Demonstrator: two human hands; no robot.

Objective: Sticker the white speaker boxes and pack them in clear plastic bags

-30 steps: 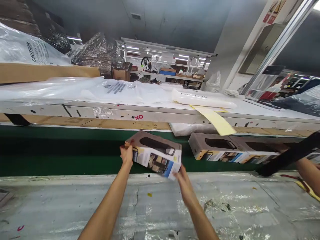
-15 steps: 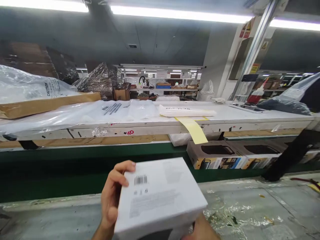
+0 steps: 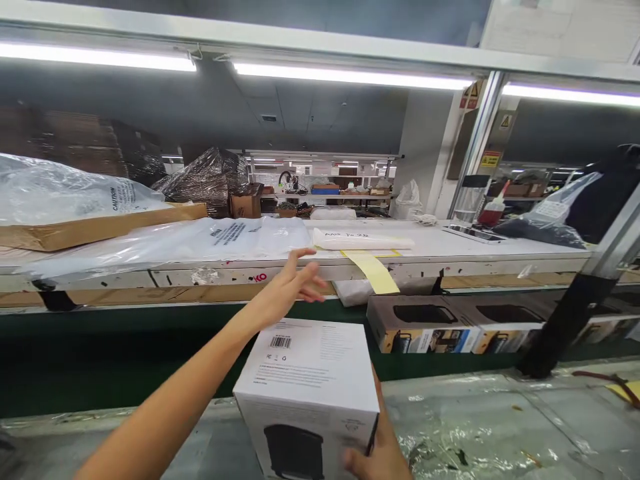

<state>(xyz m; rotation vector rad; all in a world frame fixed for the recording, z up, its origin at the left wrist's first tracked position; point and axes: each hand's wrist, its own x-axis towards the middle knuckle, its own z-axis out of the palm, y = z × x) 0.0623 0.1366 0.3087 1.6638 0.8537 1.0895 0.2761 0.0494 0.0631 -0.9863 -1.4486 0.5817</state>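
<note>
A white printed box (image 3: 305, 393) stands upright in front of me, with a barcode and small text on its top and a dark product picture on its front. My right hand (image 3: 377, 443) grips its lower right side, the thumb on the front face. Reaching forward past the box, my left hand (image 3: 295, 287) is off it, fingers apart and holding nothing. Its fingertips are near the shelf edge, to the left of a hanging yellow label strip (image 3: 374, 272). Behind that strip lies a white roll or folded sleeve with handwriting (image 3: 360, 240).
Clear plastic bags (image 3: 225, 235) lie on the white shelf (image 3: 435, 263), beside a cardboard tray (image 3: 100, 227). Below, printed boxes (image 3: 425, 323) stand on a green conveyor (image 3: 125, 360). A dark-wrapped post (image 3: 565, 327) rises at right. Plastic film covers the near bench (image 3: 480, 420).
My left hand has let go of the box and moved forward towards the shelf. The box has turned to show more of its front, still in my right hand. The view has tilted upward.
</note>
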